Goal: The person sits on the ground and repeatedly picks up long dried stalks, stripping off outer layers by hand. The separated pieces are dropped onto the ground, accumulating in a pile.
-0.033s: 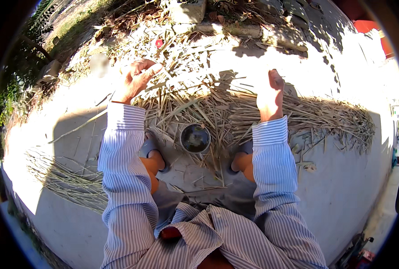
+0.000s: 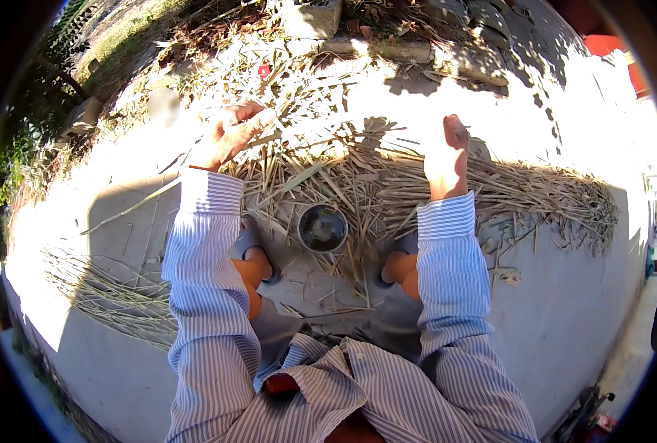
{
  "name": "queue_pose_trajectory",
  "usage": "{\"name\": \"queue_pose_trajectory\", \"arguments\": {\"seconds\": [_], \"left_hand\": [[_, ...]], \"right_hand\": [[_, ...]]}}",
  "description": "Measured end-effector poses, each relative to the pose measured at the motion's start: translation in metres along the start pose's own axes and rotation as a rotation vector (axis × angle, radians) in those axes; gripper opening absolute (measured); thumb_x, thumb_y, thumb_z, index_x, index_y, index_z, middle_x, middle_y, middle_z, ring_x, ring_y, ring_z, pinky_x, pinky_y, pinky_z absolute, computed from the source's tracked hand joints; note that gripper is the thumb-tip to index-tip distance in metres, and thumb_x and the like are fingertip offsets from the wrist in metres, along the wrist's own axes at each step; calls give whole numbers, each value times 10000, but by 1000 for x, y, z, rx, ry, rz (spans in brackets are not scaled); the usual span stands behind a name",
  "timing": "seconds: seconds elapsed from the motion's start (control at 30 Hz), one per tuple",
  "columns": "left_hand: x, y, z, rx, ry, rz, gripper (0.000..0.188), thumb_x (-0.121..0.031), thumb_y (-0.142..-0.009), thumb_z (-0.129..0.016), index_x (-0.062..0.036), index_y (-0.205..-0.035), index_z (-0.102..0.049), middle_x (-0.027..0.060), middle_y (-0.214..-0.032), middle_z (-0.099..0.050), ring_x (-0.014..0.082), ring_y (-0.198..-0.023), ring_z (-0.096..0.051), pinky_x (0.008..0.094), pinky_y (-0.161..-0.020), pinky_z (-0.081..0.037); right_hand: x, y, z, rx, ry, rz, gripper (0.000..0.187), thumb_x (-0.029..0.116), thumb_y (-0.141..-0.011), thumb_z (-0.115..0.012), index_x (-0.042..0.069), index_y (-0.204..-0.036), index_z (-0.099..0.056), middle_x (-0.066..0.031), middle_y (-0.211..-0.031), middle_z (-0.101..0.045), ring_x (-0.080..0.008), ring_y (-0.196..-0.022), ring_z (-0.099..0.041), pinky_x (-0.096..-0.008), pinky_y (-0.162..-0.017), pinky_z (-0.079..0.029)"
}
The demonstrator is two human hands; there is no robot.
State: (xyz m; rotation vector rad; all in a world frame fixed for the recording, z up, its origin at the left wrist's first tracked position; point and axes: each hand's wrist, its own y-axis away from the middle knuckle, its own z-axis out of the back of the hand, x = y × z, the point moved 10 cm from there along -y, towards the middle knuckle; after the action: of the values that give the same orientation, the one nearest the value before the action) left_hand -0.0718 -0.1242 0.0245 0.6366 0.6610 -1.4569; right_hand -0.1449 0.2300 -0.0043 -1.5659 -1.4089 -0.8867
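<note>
My left hand is closed above the straw litter, thumb and fingers pressed together. A long pale stalk runs up from the lower left and passes behind that wrist; what the fingers hold cannot be made out. My right hand forms a fist above the near end of a thick bundle of dry stalks; glare washes out its outline, and anything inside it is hidden. Between my feet stands a round dark bowl with a light rim and dark, shiny contents.
Loose dry stalks cover the ground beyond the bowl. Thinner stalks lie in a spread bunch at the left. A small red object sits among the litter. Concrete blocks border the far side, and red items stand at the far right.
My left hand has shifted slightly to the right. The right hand stays almost where it was.
</note>
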Motion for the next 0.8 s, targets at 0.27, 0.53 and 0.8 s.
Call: {"name": "queue_pose_trajectory", "arguments": {"seconds": [0.27,0.53,0.8], "left_hand": [[-5,-5,-61,241,438,-34,252,-228,-858,-714,4,-955,-687,11,-856,-681,65,-783,-592,239,-732,-487],[0,-4,-54,48,271,-113,169,-167,-831,-735,-20,-904,-692,14,-810,-683,71,-745,-607,245,-715,-499],[4,4,-51,-125,769,-79,149,-113,-795,-769,-18,-868,-680,52,-824,-704,98,-746,-632,253,-717,-514]], "right_hand": [[6,2,-3,-50,53,15,342,200,-898,-611,101,-613,-450,50,-600,-386,-52,-546,-316,-256,-502,-242],[26,1,8,-213,41,41,198,176,-888,-614,3,-826,-541,-46,-732,-528,-104,-622,-444,-232,-655,-410],[32,3,15,-305,56,103,231,184,-895,-636,5,-788,-536,-45,-704,-524,-107,-611,-450,-250,-582,-415]]}}
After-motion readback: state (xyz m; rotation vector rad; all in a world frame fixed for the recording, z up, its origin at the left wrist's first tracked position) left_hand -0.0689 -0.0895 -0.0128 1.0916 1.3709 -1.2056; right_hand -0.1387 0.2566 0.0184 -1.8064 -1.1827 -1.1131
